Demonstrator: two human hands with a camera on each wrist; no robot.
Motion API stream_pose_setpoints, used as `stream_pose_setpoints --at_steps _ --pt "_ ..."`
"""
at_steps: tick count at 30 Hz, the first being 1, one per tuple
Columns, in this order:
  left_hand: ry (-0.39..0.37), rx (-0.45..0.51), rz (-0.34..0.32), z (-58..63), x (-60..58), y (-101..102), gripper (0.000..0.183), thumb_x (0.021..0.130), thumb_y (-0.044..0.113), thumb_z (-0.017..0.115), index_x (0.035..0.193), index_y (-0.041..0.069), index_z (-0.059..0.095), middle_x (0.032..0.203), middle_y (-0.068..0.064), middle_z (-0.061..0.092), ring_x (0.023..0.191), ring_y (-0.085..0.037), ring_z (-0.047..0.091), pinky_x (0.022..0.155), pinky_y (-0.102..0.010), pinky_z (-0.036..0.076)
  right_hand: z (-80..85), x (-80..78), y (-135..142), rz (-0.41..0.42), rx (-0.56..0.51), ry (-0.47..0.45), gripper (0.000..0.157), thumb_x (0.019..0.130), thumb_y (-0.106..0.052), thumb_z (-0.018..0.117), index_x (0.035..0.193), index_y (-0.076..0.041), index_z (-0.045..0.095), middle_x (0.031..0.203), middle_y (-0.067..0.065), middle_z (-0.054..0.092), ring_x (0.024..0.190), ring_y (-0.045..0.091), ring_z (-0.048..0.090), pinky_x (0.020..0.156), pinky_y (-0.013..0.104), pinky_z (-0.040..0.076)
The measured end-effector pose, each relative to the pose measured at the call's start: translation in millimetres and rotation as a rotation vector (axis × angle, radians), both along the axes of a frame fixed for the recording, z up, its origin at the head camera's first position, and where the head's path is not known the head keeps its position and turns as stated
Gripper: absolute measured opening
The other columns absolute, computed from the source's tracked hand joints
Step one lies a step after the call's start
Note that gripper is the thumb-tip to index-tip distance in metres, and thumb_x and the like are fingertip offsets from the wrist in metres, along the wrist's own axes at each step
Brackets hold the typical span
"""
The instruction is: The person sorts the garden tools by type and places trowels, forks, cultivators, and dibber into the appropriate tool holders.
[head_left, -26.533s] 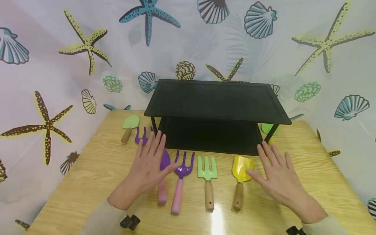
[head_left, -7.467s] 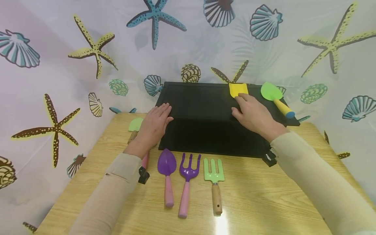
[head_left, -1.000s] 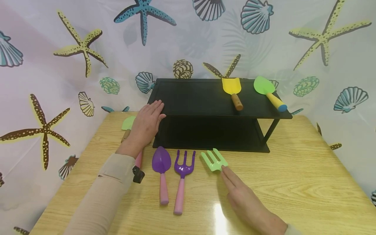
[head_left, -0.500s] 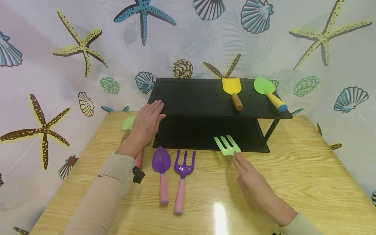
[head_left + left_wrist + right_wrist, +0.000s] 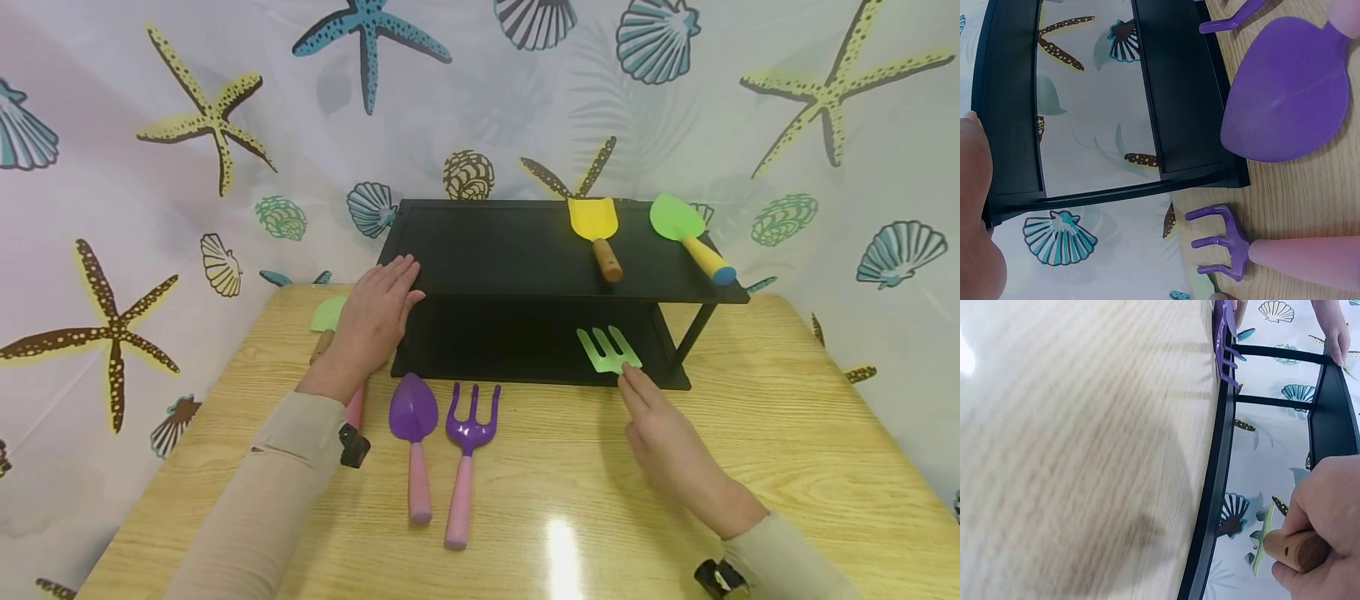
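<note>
My right hand (image 5: 671, 446) grips a light green hand fork (image 5: 609, 354) by its wooden handle (image 5: 1300, 550). The tines point away from me, over the front right part of the lower tier of a black two-tier rack (image 5: 487, 250). Fingers straight, my left hand (image 5: 367, 321) rests on the left end of the upper tier. A yellow shovel (image 5: 594, 221) with a wooden handle lies on the upper tier towards the right. Beside it, at the right end, is a green trowel (image 5: 675, 218) with a yellow handle.
In front of the rack lie a purple trowel (image 5: 412, 408) and a purple fork (image 5: 471, 429), both pink-handled. Left of the rack are another purple fork (image 5: 1229, 244) and a light green trowel (image 5: 327, 314), partly behind my left hand. A shell-print cloth (image 5: 510, 125) hangs behind.
Over the last second my right hand has carried the green fork from the table, forward and right, to the lower tier. My left hand has stayed put. Earlier, the yellow shovel went onto the upper tier.
</note>
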State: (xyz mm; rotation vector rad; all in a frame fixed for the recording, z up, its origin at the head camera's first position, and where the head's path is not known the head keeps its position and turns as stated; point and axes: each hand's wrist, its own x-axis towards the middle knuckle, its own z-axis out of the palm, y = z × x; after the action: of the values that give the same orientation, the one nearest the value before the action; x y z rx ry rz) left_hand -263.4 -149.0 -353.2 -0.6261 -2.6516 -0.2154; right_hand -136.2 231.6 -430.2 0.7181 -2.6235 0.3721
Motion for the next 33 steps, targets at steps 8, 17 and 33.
stream_pose_setpoints --at_steps 8,17,33 --pt "0.024 0.012 -0.016 -0.6 0.0 -1 0.051 0.106 0.030 0.043 0.147 0.001 0.044 0.155 -0.015 0.043 0.147 -0.028 0.037 0.124 -0.042 0.026 -0.6 -16.3 9 -0.004 0.002 0.030 0.053 0.075 0.018 0.064 0.127 0.023 0.051 0.140 0.038 0.046 0.128 0.052 0.048 0.096 0.057 0.051" --pt "0.074 0.032 -0.039 -3.1 -0.7 -1 0.048 0.105 0.027 0.046 0.144 -0.002 0.048 0.151 -0.017 0.048 0.143 -0.030 0.043 0.122 -0.044 0.030 -0.8 -40.9 17 -0.022 0.003 0.050 0.045 0.078 0.018 0.059 0.122 0.024 0.052 0.132 0.041 0.050 0.123 0.053 0.051 0.096 0.059 0.051" --pt "0.075 0.020 -0.026 -2.0 -0.7 0 0.049 0.105 0.029 0.046 0.145 0.000 0.047 0.152 -0.016 0.047 0.144 -0.029 0.041 0.123 -0.042 0.029 -4.2 -81.1 24 -0.134 0.042 -0.169 0.039 0.087 0.010 0.054 0.123 0.025 0.050 0.134 0.042 0.047 0.125 0.056 0.047 0.102 0.062 0.046"
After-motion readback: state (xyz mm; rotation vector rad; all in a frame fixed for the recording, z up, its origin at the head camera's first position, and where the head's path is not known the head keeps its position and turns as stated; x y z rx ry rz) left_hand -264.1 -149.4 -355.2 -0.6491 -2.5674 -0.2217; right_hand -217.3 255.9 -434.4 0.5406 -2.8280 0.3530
